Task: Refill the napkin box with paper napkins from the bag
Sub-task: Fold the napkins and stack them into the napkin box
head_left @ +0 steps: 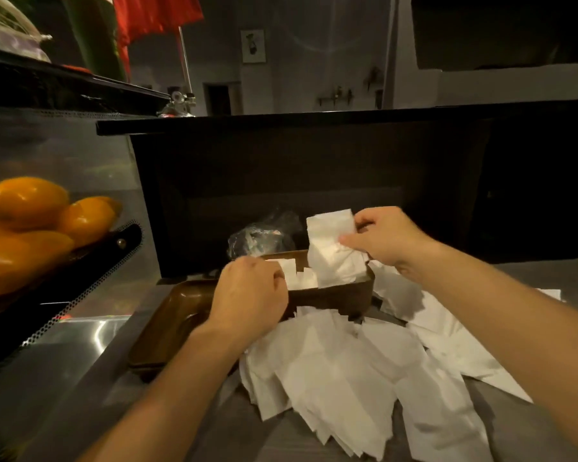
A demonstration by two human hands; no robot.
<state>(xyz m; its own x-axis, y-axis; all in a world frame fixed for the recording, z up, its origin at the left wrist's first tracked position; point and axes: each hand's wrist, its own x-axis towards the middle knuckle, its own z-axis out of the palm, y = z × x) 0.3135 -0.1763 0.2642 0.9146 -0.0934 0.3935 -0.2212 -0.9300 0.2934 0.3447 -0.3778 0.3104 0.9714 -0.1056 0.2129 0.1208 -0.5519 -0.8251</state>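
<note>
The brown napkin box (331, 293) sits mid-counter (90, 371), hemmed in by a dark wall close behind, a brown tray (171, 325) touching its left side, and loose napkins (347, 371) spread in front and to the right. The right hand (386, 240) pinches a folded wad of napkins (332, 251) standing in the box's right end. The left hand (247, 295), fingers curled, covers the box's left end; whether it grips anything I cannot tell. The crumpled clear bag (261, 236) behind is dim. Oranges (27, 225) are cut off at left.
</note>
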